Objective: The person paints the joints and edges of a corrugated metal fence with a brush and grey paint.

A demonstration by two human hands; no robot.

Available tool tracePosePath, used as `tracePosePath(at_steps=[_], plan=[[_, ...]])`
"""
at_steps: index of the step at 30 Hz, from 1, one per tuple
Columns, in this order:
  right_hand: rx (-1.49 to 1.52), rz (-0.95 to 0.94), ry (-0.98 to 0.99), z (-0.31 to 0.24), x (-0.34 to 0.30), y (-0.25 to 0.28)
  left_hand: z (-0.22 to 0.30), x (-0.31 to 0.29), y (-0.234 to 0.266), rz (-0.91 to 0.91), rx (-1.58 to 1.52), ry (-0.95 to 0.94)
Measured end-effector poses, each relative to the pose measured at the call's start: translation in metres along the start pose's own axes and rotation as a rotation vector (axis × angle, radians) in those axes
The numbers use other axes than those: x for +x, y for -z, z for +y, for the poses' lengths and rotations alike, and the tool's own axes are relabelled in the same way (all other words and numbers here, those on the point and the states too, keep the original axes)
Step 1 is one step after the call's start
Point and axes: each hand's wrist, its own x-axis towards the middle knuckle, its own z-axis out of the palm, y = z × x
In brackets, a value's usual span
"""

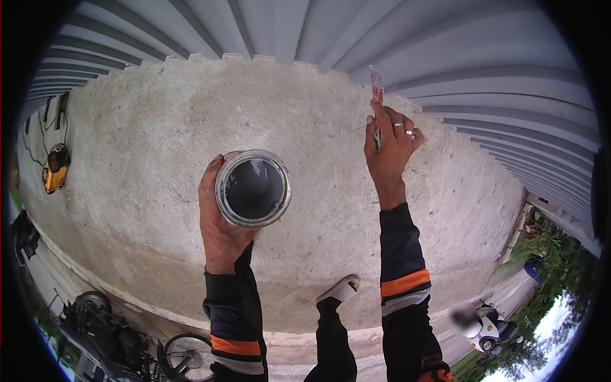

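My left hand is wrapped round the side of an open metal paint can, held upright above the concrete. Grey paint shows inside, with smears on the inner wall and rim. Off to the right, my right hand, wearing rings, is closed on the handle of a paintbrush. The brush has red near its head, and its pale, paint-streaked tip is at the lower part of the grey ribbed metal wall. Whether the bristles touch the wall I cannot tell. My fingers hide most of the handle.
Rough concrete floor runs up to the wall's foot. A yellow-and-black machine with a cable lies at the far left. Motorcycles stand at the lower left, and a white scooter at the lower right. Plants edge the right side.
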Motion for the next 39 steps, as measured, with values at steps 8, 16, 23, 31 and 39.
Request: tracePosePath(at_steps=[8, 16, 23, 31, 39], plan=[[0.157, -0.005, 0.087, -0.008, 0.043, -0.016, 0.000, -0.002, 0.000, -0.008, -0.018, 0.020], [0.149, 0.039, 0.173, 0.005, 0.074, -0.022, 0.004, -0.001, -0.001, -0.006, 0.080, -0.074], [0.131, 0.021, 0.145, 0.001, 0.050, -0.019, 0.000, -0.002, 0.002, -0.002, 0.130, -0.014], [0.110, 0.094, 0.130, 0.003, 0.071, -0.005, 0.006, 0.001, 0.002, 0.013, 0.141, -0.038], [0.062, 0.011, 0.172, 0.019, 0.078, -0.017, 0.004, 0.000, -0.007, 0.009, 0.133, -0.058]])
